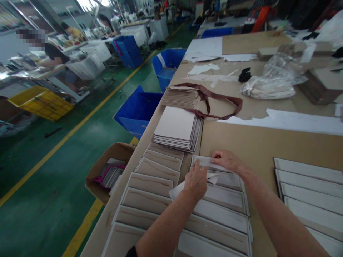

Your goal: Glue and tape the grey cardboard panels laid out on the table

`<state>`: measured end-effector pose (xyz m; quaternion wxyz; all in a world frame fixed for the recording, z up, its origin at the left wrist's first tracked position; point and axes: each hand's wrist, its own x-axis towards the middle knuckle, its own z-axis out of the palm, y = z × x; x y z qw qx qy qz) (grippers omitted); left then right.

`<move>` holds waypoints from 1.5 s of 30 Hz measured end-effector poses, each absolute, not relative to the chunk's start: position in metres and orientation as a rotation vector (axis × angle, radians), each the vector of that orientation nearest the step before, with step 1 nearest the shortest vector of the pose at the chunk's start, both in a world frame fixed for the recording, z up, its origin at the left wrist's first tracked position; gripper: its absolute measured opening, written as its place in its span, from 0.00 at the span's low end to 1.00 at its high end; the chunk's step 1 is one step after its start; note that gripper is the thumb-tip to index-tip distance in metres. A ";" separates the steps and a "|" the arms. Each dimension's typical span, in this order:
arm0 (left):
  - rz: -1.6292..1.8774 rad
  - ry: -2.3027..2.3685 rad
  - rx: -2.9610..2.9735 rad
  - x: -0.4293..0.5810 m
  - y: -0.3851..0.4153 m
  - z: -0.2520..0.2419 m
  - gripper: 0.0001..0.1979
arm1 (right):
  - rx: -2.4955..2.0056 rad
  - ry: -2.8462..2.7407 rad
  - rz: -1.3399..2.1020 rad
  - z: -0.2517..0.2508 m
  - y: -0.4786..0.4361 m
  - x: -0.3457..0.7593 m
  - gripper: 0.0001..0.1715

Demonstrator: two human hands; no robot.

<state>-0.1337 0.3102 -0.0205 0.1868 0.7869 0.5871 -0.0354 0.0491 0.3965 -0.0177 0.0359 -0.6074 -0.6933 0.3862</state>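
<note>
A column of overlapping flat panels (223,196) with pale strips on them runs down the table in front of me. My left hand (196,182) is over the upper part of this column, its fingers closed on a white paper sheet (176,190) that sticks out on both sides. Just beyond it, my right hand (227,160) rests at the farthest panel (202,161) of the column, fingertips curled together on its pale surface. Whatever lies between those fingertips is too small to make out. Beside my left forearm is a second column of overlapping beige panels (150,185) with brownish streaks.
Beyond my hands are a stack of boards (175,123) and a ribbed stack with a brown strap (225,116). More overlapped panels (311,182) lie at right. Plastic-wrapped goods (270,85) sit farther back. Blue bins (138,109) and a carton (107,192) stand left of the table.
</note>
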 end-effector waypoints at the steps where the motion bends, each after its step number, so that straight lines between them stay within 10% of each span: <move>1: -0.105 1.650 2.214 -0.134 0.311 -0.020 0.13 | -1.849 -2.106 1.198 -0.018 0.392 0.060 0.09; 45: -0.285 1.588 2.265 -0.136 0.320 -0.012 0.14 | -2.249 -1.226 0.496 -0.046 0.337 0.135 0.14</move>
